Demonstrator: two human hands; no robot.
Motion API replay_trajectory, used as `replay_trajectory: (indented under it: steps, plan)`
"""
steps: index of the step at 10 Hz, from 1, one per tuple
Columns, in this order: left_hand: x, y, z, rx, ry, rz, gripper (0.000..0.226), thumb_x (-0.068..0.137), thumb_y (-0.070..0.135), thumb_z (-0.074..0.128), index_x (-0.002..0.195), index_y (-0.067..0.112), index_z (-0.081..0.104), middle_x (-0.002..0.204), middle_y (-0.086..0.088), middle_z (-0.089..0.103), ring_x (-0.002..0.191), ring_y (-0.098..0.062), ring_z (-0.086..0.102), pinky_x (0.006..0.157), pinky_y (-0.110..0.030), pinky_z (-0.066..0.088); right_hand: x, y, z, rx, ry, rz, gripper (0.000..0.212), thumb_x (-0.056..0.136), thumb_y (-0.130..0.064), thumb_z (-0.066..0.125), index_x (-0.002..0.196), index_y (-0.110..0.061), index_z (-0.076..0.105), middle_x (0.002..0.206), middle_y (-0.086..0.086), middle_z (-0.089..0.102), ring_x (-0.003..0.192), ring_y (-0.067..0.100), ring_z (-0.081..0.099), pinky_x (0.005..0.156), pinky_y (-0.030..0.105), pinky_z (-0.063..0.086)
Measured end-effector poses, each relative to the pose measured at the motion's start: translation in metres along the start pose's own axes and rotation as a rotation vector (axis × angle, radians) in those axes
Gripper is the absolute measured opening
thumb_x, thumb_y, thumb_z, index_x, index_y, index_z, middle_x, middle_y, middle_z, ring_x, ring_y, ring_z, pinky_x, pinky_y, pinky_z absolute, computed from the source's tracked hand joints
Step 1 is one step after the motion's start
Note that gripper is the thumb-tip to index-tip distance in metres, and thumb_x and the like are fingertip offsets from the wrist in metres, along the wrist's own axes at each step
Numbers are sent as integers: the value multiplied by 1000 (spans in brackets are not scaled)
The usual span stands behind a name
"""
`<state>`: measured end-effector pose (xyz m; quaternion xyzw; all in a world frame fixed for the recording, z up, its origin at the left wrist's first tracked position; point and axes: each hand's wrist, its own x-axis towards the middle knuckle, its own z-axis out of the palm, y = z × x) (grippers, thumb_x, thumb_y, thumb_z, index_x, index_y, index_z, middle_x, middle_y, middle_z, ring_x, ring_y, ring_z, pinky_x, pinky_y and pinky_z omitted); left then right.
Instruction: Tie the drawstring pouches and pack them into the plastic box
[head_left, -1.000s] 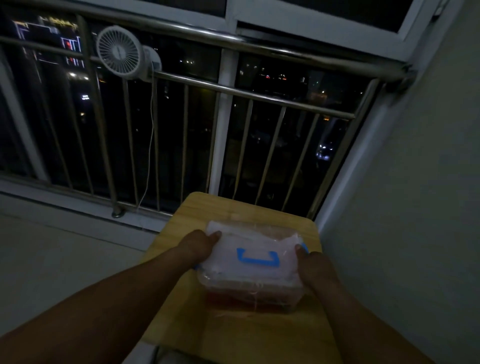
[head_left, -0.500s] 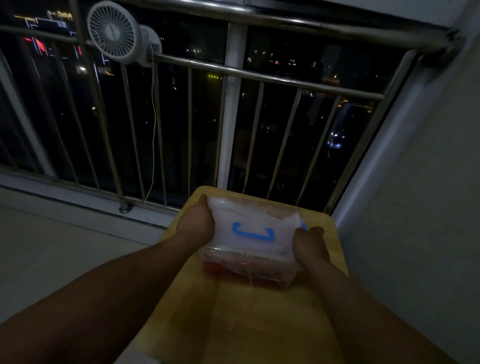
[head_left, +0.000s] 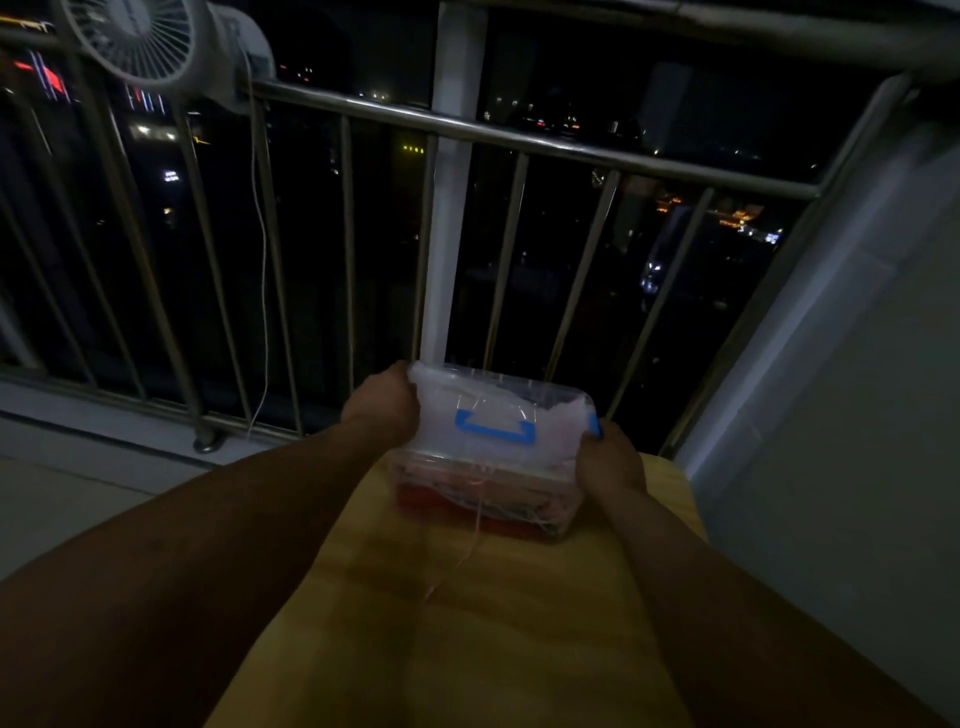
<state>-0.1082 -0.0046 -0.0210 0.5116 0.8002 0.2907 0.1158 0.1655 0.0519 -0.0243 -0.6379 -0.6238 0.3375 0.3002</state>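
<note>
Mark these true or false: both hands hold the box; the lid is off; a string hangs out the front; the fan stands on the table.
1. Both hands hold the box. True: the left hand and the right hand grip opposite ends of the box.
2. The lid is off. False: the lid, with its blue handle, sits on the box.
3. A string hangs out the front. True: the string trails down onto the table.
4. The fan stands on the table. False: the fan is up on the railing.
</note>
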Motion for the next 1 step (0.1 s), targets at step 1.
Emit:
replay_trajectory:
  steps: [1]
  plan:
    - [-6,-4,-2,-50,38,-47,39,109,39,37,133,12,51,120,-15,66,103,-33,65,83,-41,50,-8,-3,-2,-63,-31,42,46,110,-34,36,151,-13,42,136,13,55,108,30,59,75,32,49]
